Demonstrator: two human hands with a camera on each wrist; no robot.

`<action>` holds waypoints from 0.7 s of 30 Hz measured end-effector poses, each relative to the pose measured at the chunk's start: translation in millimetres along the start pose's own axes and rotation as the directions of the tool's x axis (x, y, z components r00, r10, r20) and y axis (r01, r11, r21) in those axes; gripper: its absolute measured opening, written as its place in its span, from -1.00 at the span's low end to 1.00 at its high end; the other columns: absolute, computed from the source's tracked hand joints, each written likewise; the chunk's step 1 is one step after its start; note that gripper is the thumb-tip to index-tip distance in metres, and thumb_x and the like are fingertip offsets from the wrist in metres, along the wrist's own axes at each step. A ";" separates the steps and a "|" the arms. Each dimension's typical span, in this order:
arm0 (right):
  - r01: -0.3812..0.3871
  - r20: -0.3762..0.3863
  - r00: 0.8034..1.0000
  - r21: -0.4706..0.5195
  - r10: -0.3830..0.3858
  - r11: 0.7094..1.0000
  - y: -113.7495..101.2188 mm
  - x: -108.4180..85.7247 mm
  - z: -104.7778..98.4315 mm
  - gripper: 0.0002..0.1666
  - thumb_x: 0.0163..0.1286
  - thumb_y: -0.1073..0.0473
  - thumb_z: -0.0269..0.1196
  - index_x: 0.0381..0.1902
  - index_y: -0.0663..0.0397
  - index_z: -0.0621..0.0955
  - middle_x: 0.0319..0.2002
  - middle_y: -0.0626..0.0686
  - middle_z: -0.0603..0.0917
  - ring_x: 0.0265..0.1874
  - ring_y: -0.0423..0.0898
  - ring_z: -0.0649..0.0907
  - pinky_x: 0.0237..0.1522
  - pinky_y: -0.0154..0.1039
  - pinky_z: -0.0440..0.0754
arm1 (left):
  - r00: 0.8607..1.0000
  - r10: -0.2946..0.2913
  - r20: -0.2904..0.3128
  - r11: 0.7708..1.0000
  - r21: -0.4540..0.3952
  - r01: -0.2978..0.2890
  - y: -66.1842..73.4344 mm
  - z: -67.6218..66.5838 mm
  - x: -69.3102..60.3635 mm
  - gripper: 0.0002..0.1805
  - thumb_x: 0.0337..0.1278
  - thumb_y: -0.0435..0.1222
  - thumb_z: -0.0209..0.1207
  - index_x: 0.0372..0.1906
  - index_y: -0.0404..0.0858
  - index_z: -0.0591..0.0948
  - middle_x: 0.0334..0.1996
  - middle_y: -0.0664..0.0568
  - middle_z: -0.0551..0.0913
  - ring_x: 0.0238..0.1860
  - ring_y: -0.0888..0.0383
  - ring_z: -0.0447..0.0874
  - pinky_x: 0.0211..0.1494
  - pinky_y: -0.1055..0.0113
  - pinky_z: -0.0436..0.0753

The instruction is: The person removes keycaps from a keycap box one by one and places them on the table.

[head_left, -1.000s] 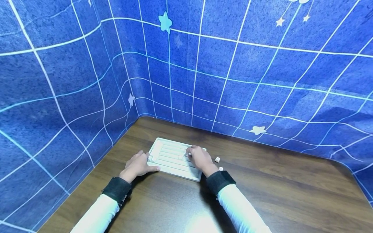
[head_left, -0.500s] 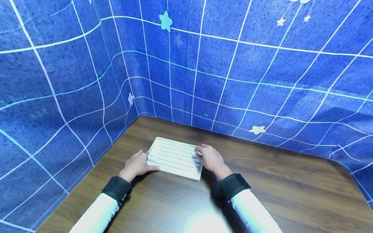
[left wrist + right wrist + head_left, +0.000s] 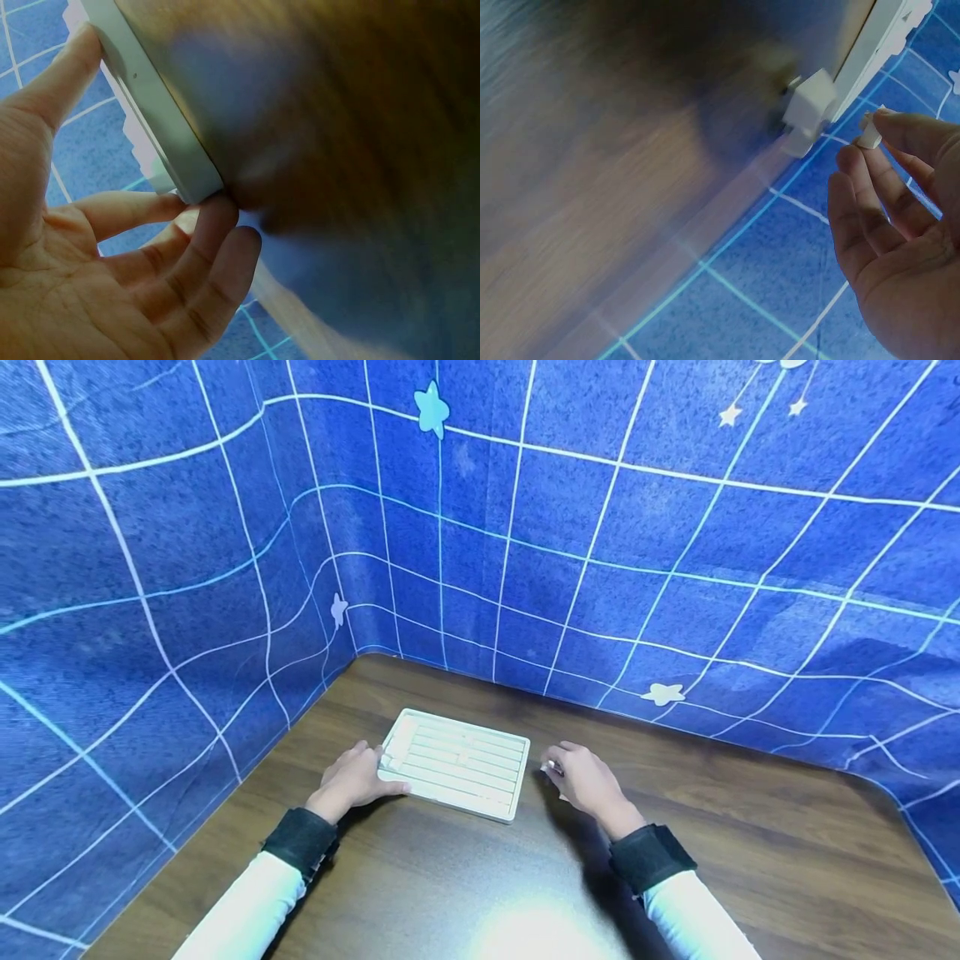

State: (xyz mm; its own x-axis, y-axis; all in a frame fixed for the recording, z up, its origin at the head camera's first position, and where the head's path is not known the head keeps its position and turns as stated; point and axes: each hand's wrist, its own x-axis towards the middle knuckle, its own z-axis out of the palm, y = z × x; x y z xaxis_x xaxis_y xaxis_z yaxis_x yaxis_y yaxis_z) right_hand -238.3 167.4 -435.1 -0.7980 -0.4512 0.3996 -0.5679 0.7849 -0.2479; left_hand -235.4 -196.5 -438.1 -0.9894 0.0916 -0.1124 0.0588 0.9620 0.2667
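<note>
A white ridged tray (image 3: 487, 777) lies flat on the wood-grain table (image 3: 420, 893), near the corner of the blue grid-patterned cloth (image 3: 562, 527). Its left end is steadied by the left hand (image 3: 352, 777): thumb and fingers are spread well apart, the thumb set along the near edge and the index finger brought to the corner, so the tray is gripped between them. At that same end a block of pale pieces (image 3: 401, 739) is seen; their detail is washed out by glare. The right hand (image 3: 588, 777) is held low, clear of the tray's right end. A small white keycap-like piece (image 3: 871, 133) is pinched between its thumb and fingertips, the gap closed to no more than the piece; the remaining fingers are loosely bent. Near it, on the table, a loose white block (image 3: 811, 101) is noted, with a second white piece (image 3: 799, 142) partly hidden behind. The step in hand is judged to be the handling of single pieces beside the braced tray; whether the piece is being brought in or set aside cannot be told. For the next move, a steady tray and a light, controlled pinch would be called for, with the loose pieces left undisturbed.
</note>
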 end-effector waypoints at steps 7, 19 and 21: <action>-0.023 0.000 1.000 -0.037 0.023 0.999 9.5 -14.6 -7.9 -0.88 0.17 0.36 0.38 -0.35 0.07 0.67 -0.38 0.01 0.70 -0.39 -0.06 0.70 -0.36 -0.12 0.65 | 1.000 -0.011 0.000 1.000 -0.002 0.011 -1.2 1.7 0.8 0.08 -0.18 0.32 0.34 0.29 -0.43 0.45 -0.01 -0.27 0.52 -0.07 -0.14 0.55 -0.15 -0.09 0.62; -0.082 0.021 0.996 -0.051 0.084 0.995 25.8 -27.8 -4.7 -0.85 0.15 0.40 0.35 -0.36 0.05 0.67 -0.38 0.01 0.70 -0.41 -0.06 0.70 -0.43 -0.12 0.64 | 1.000 -0.005 -0.002 1.000 -0.013 0.005 -0.5 1.7 -1.6 0.07 -0.18 0.32 0.34 0.27 -0.44 0.47 0.08 -0.32 0.51 0.02 -0.22 0.55 -0.08 -0.14 0.62; -0.071 0.022 0.997 -0.043 0.072 0.997 26.8 -28.0 -4.3 -0.84 0.15 0.41 0.35 -0.35 0.06 0.67 -0.37 0.01 0.70 -0.40 -0.05 0.71 -0.42 -0.11 0.64 | 1.000 -0.008 -0.005 1.000 -0.016 0.008 -0.8 1.8 -1.8 0.07 -0.19 0.32 0.34 0.26 -0.44 0.47 0.08 -0.32 0.51 0.01 -0.22 0.55 -0.08 -0.14 0.62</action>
State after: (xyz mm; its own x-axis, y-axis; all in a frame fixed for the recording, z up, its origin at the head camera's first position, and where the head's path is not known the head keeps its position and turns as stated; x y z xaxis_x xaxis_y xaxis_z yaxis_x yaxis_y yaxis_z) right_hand -230.3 202.9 -449.1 -0.8412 -0.4028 0.3608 -0.5005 0.8326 -0.2372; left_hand -233.4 -197.0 -439.9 -0.9905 0.0829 -0.1099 0.0491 0.9585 0.2808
